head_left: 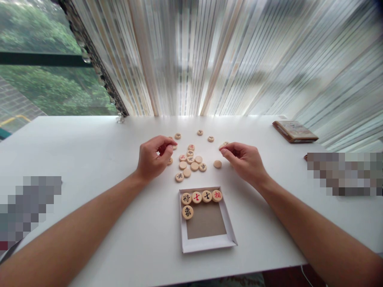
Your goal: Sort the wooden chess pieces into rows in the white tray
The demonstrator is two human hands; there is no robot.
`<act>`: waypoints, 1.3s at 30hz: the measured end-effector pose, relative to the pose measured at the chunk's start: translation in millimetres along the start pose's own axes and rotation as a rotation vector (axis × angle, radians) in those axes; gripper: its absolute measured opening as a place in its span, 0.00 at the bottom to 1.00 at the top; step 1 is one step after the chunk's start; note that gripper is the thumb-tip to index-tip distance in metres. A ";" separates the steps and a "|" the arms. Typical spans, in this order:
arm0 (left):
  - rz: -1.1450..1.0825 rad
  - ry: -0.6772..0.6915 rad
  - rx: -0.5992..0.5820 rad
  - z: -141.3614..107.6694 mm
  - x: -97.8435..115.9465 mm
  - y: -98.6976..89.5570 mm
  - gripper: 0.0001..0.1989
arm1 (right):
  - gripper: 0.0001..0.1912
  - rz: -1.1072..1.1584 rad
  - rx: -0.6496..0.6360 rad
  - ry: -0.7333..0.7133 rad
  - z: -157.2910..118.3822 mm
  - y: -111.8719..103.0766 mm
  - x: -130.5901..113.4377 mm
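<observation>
My left hand (pixel 155 156) is closed in a pinch, left of the loose pieces, with a wooden xiangqi piece (pixel 175 147) at its fingertips. On the right side, my right hand (pixel 243 159) pinches another xiangqi piece (pixel 223 146) between thumb and fingers. Several round pieces lie scattered between the hands, some face up like the black-marked piece (pixel 202 167), others blank side up like the piece (pixel 217 164). Nearer to me is a shallow white box (pixel 206 244). Its back row holds several pieces, including a red-marked one (pixel 217 195); a single black-marked piece (pixel 187 212) sits below at the left.
A brown book-like box (pixel 295 131) lies at the back right of the white table (pixel 134 247). Blurred-out objects are at the right edge (pixel 344 174) and left edge (pixel 26 211). Striped curtains (pixel 191 59) hang behind the table, beside a window.
</observation>
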State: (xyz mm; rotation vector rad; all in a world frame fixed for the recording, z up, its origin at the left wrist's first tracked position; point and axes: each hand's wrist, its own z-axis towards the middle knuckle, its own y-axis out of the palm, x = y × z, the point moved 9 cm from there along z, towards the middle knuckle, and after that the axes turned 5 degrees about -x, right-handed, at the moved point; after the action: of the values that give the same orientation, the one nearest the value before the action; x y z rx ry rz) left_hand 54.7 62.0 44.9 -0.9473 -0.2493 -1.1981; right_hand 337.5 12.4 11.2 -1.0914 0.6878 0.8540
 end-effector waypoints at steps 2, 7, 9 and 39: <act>0.004 -0.008 -0.004 -0.3 -0.8 0.3 0.08 | 0.12 0.001 -0.007 -0.004 -0.4 0.8 -1.7; 0.005 -0.014 -0.007 -0.5 -1.1 0.5 0.08 | 0.13 0.014 -0.025 -0.008 -1.0 2.6 -4.1; 0.004 -0.014 -0.010 -0.3 -0.9 0.8 0.08 | 0.13 0.011 -0.027 -0.007 -1.2 3.1 -4.1; 0.000 -0.014 -0.011 -0.7 -2.3 0.7 0.09 | 0.15 -0.011 -0.021 0.004 -1.9 1.9 -3.3</act>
State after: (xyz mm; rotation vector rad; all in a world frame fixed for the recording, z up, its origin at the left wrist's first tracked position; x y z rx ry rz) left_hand 54.3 63.1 42.7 -0.9656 -0.2545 -1.1937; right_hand 334.0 10.2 12.5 -1.1146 0.6770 0.8512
